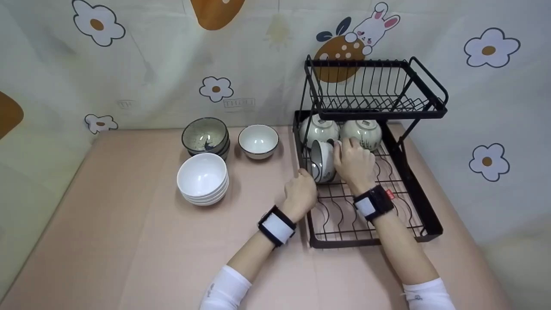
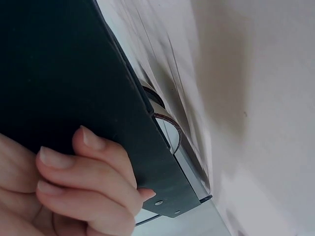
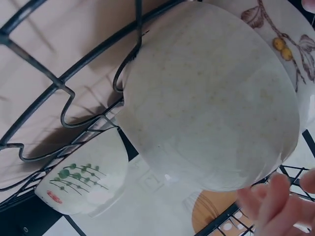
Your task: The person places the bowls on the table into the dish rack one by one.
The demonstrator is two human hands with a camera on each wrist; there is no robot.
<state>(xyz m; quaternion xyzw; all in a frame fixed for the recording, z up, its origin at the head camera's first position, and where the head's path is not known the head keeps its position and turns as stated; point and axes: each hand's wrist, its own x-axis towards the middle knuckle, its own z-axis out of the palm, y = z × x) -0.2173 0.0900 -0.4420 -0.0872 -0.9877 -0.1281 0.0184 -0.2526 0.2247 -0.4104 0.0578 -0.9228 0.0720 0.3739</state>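
A white-grey bowl (image 1: 326, 161) with a dark rim stands on its side in the lower tier of a black two-tier dish rack (image 1: 424, 198). My right hand (image 1: 355, 163) grips this bowl near its upper edge; in the right wrist view its fingers (image 3: 275, 201) lie by the bowl's pale, speckled outside (image 3: 211, 98). My left hand (image 1: 300, 191) holds the rack's left edge, its fingers (image 2: 93, 182) curled against the dark side panel (image 2: 78, 73). Two upturned bowls, one on the left (image 1: 320, 129) and one with green sprigs (image 1: 363, 133), sit behind.
Left of the rack, a stack of white bowls (image 1: 202, 176) stands before stacked grey-green bowls (image 1: 205, 133). A single dark-rimmed white bowl (image 1: 258, 141) is nearer the rack. The rack's upper tier (image 1: 370, 88) overhangs the back bowls. A patterned cloth backs the pink table (image 1: 129, 215).
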